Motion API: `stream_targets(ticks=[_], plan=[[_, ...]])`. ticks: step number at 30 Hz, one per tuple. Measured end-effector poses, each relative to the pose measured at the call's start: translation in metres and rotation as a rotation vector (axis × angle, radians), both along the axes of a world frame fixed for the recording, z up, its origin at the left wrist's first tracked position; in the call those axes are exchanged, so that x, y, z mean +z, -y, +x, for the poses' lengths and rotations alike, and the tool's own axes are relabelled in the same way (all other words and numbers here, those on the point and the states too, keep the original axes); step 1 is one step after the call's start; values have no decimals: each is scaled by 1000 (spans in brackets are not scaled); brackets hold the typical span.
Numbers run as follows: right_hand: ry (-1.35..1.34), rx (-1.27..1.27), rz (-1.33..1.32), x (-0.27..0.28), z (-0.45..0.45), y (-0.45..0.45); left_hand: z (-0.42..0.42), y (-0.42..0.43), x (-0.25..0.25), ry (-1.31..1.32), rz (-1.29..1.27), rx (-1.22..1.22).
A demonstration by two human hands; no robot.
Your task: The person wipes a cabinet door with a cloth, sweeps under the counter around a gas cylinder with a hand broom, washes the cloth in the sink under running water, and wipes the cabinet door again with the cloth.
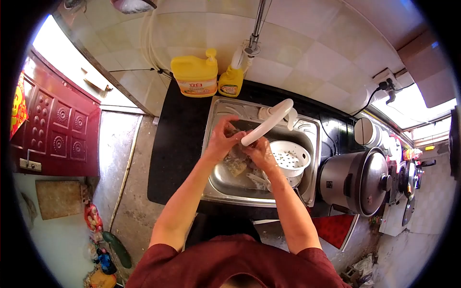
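Note:
My left hand [223,139] is over the steel sink [218,185], its fingers bent and pinched at a brownish, wet-looking thing. Close beside it, my right hand [260,152] is curled under the mouth of the white faucet spout [269,124]. The fingers of both hands meet there, and the spout partly covers them. What they hold is too hidden to name. Below the hands, a brownish-yellow lump [236,166] shows in the basin; I cannot tell whether it is part of the held thing. Right of my right hand sits a white strainer basket [292,156] with holes.
Behind the sink stand a large yellow jug [194,74] and a smaller yellow bottle [231,81]. A big lidded cooker [355,182] is on the black counter [173,144] to the right, near stacked white bowls [367,133]. A red door [57,117] is at left.

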State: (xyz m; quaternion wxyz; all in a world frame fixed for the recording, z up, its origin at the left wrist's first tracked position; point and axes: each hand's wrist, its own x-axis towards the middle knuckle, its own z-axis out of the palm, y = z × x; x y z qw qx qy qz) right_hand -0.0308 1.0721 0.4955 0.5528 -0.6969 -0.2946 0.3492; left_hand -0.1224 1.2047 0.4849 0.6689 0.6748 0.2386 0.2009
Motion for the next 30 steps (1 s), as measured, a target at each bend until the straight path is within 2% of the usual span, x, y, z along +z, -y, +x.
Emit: stream_targets(ticks=[3,4,6,7,9,12,15,17,18,21,24,27,29,30], plan=[[-90,8,50,-3,16,9,-7,2,-35,93,-82,-251],[-192,-26,71,1,16,10,-13,7,-42,46,-169,-304],[-154,6,65,6,20,14,-21,15,-45,-51,-344,-412],[-135,19,61,6,22,16,-20,15,-42,-160,-156,-412],[-147,-108,141,-3,21,18,-22,15,-34,-374,216,-395],[-64,-227,150,-7,23,24,-22,8,-45,-407,459,-405],[38,-290,58,-2,35,36,-32,5,-62,-348,398,-276],[82,-317,-41,-7,42,44,-39,-4,-65,-388,258,-270],[8,-328,22,-8,44,46,-42,-8,-65,-407,187,-266],[-84,-368,86,-8,42,49,-47,-17,-65,-246,-53,-272],[-118,-374,161,-27,45,51,-49,-27,-52,-344,252,-274],[-153,-378,199,-45,47,51,-40,-39,-54,-342,388,-218],[-214,-266,232,-47,38,38,-22,-25,-31,-282,412,-177],[-157,-203,187,-50,29,30,-12,-13,-15,-252,422,-158]])
